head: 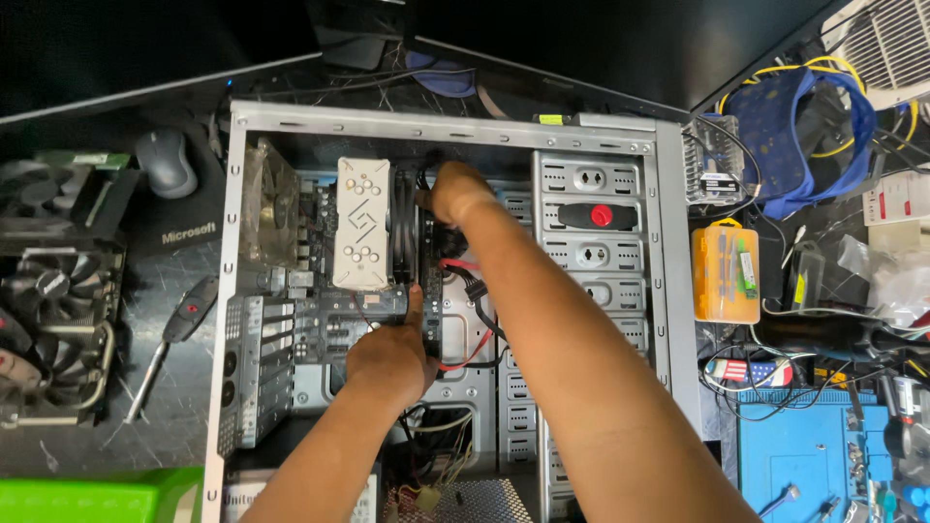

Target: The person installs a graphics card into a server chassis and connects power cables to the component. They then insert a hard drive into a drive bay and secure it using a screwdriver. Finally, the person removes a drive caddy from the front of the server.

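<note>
On the far left, a graphics card (53,329) with black fans is lying on the dark desk. A grey mouse (166,162) is sitting above it, and a screwdriver (174,339) with a black handle is lying just beside the computer case (232,291).

The case is lying open on its side. Inside it, a tall white and silver cooler (361,225) is standing on the board, and a black fan (418,281) is sitting right against the cooler's right side.

The person's left hand (390,356) is curling into a loose fist at the bottom of the fan, with one finger pointing up and pressing on the fan's edge. The right hand (455,192) is reaching in over the top end of the fan. Its fingers are bending down around the fan's top, but I cannot tell how tightly it is holding on.

A thin red cable (475,351) is running under the right arm.

To the right of the case, an orange box (725,273) is lying on the messy desk. A blue mat (804,450) is lying in the bottom right corner.
</note>
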